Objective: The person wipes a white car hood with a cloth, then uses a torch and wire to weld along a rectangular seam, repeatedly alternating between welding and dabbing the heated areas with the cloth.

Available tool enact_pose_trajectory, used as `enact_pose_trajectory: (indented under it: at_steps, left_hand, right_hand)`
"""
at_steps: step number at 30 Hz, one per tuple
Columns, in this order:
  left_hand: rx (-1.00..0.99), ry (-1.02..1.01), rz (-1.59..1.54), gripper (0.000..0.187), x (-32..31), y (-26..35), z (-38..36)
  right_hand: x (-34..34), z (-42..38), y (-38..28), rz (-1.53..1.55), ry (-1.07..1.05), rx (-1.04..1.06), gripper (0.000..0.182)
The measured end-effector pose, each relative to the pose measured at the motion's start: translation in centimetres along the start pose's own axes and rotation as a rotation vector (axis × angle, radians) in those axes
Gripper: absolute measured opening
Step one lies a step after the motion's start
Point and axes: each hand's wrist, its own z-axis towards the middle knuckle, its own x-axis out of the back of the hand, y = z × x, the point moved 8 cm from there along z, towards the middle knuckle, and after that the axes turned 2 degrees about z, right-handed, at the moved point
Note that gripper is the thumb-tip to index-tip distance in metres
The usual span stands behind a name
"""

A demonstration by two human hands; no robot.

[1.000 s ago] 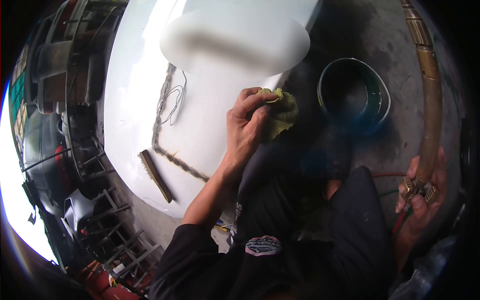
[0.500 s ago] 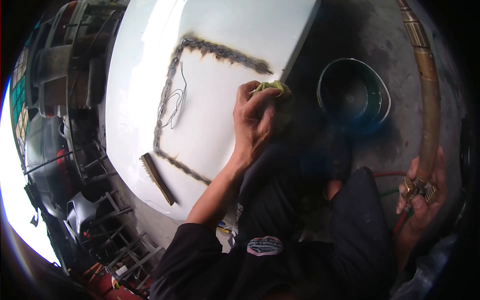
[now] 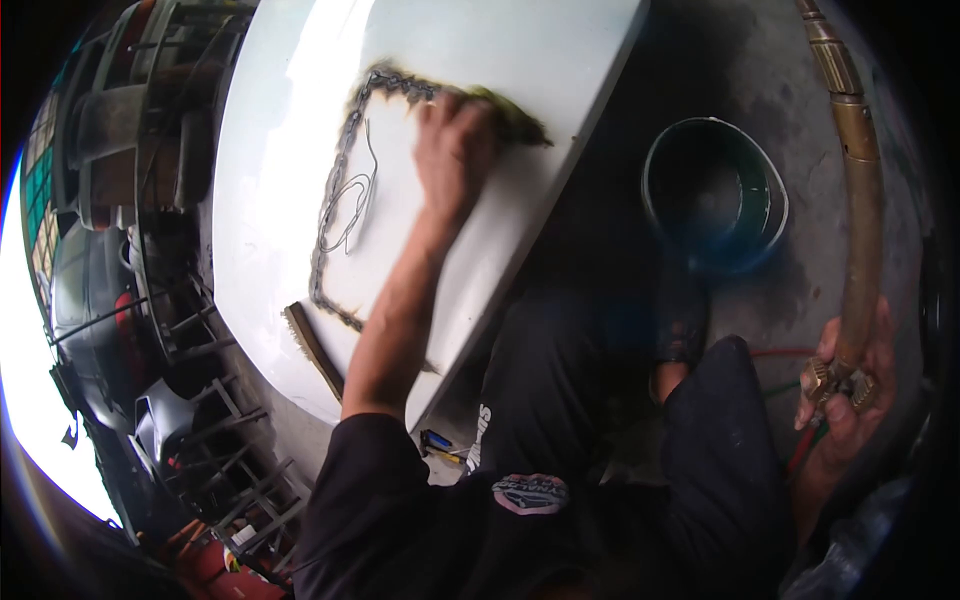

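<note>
My left hand (image 3: 455, 155) is closed on a yellow-green cloth (image 3: 508, 112), both smeared by motion. The cloth lies over the upper stretch of a dark, scorched, beaded line on a white panel (image 3: 560, 60). A bent thin wire (image 3: 362, 185) rests inside the area that line borders. Beside my left forearm lies a wire brush (image 3: 313, 352), partly hidden. At the right, my right hand (image 3: 850, 400) grips a brass gas torch (image 3: 858, 220) near its valve knobs, its tube pointing away from me. Red and green hoses run from its lower end.
A green bucket (image 3: 783, 205) stands on the concrete floor right of the panel. A blue and yellow tool (image 3: 440, 445) lies below the panel's near edge. Metal racks (image 3: 240, 440) and car parts, including a grey piece (image 3: 163, 425), line the left side.
My left hand has moved up and left with the cloth, from the panel's right edge onto the upper scorched line. My right hand and the torch have hardly moved.
</note>
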Motion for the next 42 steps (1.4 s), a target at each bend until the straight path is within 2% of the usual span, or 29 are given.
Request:
enact_pose_trajectory:
  at_steps: [2, 3, 5, 6, 7, 8, 9, 10, 12, 13, 15, 16, 18, 19, 20, 22, 24, 25, 26, 27, 28, 30, 32, 33, 37, 40, 42]
  left_hand:
    - [0.137, 0.021, 0.292, 0.010, 1.0, -6.9, 3.1]
    - [0.133, 0.022, 0.293, 0.010, 0.9, -6.9, 3.3]
    - [0.291, -0.062, 0.375, 0.009, 0.3, -8.1, 3.6]
    - [0.110, 0.136, 0.213, 0.015, -0.6, -5.1, 1.2]
    - [-0.072, 0.237, 0.105, 0.022, -0.6, 0.1, -0.1]
    - [-0.003, -0.001, -0.109, 0.025, -2.5, 3.3, -1.7]
    - [-0.034, -0.218, -0.272, 0.029, -2.8, 7.8, -2.3]
    - [-0.071, -0.240, -0.445, 0.031, -4.5, 9.9, -4.4]
    - [-0.089, -0.423, -0.551, 0.032, -1.9, 15.0, -4.4]
    - [-0.084, -0.431, -0.555, 0.032, -1.0, 15.9, -4.4]
    - [0.086, -0.515, -0.939, 0.033, -0.7, 16.2, -5.3]
    - [0.087, -0.515, -0.943, 0.033, -0.1, 16.6, -5.4]
    - [0.438, -0.486, -1.222, 0.033, 0.0, 15.1, -5.9]
    - [0.450, -0.456, -1.273, 0.036, 0.0, 14.6, -6.4]
    - [0.548, -0.494, -1.356, 0.033, -0.3, 13.5, -7.5]
    - [0.491, -0.486, -1.278, 0.029, -0.1, 11.8, -8.2]
    - [0.539, -0.450, -1.259, 0.026, -0.4, 10.3, -8.8]
    - [0.588, -0.411, -1.237, 0.024, -0.2, 9.5, -9.0]
    - [0.587, -0.412, -1.237, 0.024, 0.0, 9.3, -9.1]
    - [0.626, -0.374, -1.099, 0.025, 0.6, 8.6, -8.8]
    - [0.661, -0.335, -0.962, 0.027, 1.3, 7.9, -8.6]
    - [0.708, -0.317, -0.914, 0.034, 1.5, 7.1, -8.6]
    - [0.505, -0.228, -0.637, 0.032, 2.4, 6.7, -7.8]
    - [0.447, -0.211, -0.594, 0.033, 2.6, 6.7, -7.5]
    - [0.362, -0.238, -0.636, 0.031, 2.6, 7.6, -7.1]
    - [0.283, -0.169, -0.573, 0.030, 2.3, 8.8, -6.6]
    - [0.168, -0.112, -0.412, 0.030, 1.9, 9.6, -6.2]
  right_hand:
    - [0.7, -0.1, 0.6, -0.007, -0.059, 0.030, 0.097]
    - [0.7, -0.2, 0.6, -0.018, -0.116, 0.061, 0.092]
    - [0.8, -0.4, 0.7, -0.016, -0.088, 0.052, 0.092]
    - [0.6, -0.5, 0.7, -0.018, -0.074, 0.036, 0.092]
    - [-0.1, -0.3, 0.2, -0.017, -0.075, 0.041, 0.092]
    - [-0.4, 0.1, -0.1, -0.020, 0.007, 0.020, 0.101]
    - [-0.3, 0.4, -0.4, -0.024, 0.085, 0.001, 0.109]
    - [-0.2, 0.9, -0.9, -0.028, 0.074, 0.008, 0.109]
    - [-0.3, 1.1, -0.8, 0.006, 0.013, -0.035, 0.111]
    - [-0.2, 0.8, -0.6, 0.005, 0.014, -0.045, 0.111]
    - [0.0, 0.3, -0.1, -0.014, 0.061, 0.005, 0.110]
    - [-0.2, 0.3, -0.2, -0.018, 0.062, 0.003, 0.110]
    - [-0.4, 0.3, -0.5, -0.010, 0.105, 0.001, 0.111]
    - [-0.2, 0.4, -0.7, -0.014, 0.111, 0.000, 0.111]
    - [-0.2, 0.6, -0.6, -0.009, 0.078, -0.045, 0.111]
    - [0.4, 0.6, 0.1, -0.002, 0.041, -0.088, 0.111]
    - [-0.1, 0.5, 0.3, 0.054, -0.171, 0.007, 0.094]
    - [-0.3, 0.3, 0.4, 0.054, -0.170, 0.007, 0.094]
    - [0.3, -0.1, 0.5, 0.054, -0.057, -0.010, 0.102]
    - [0.8, -0.3, 0.5, 0.054, 0.057, -0.027, 0.111]
    - [0.5, -0.3, 0.3, 0.053, 0.061, -0.025, 0.111]
    - [0.2, -0.1, 0.0, 0.035, 0.060, -0.007, 0.108]
    - [0.2, 0.0, 0.0, 0.039, 0.040, 0.006, 0.106]
    - [0.1, 0.0, -0.1, 0.043, 0.020, 0.020, 0.104]
    - [0.0, 0.0, 0.0, 0.058, 0.010, 0.029, 0.102]
    - [0.3, -0.1, 0.0, 0.054, 0.009, 0.020, 0.103]
    - [0.5, -0.1, 0.0, 0.036, 0.018, 0.028, 0.102]
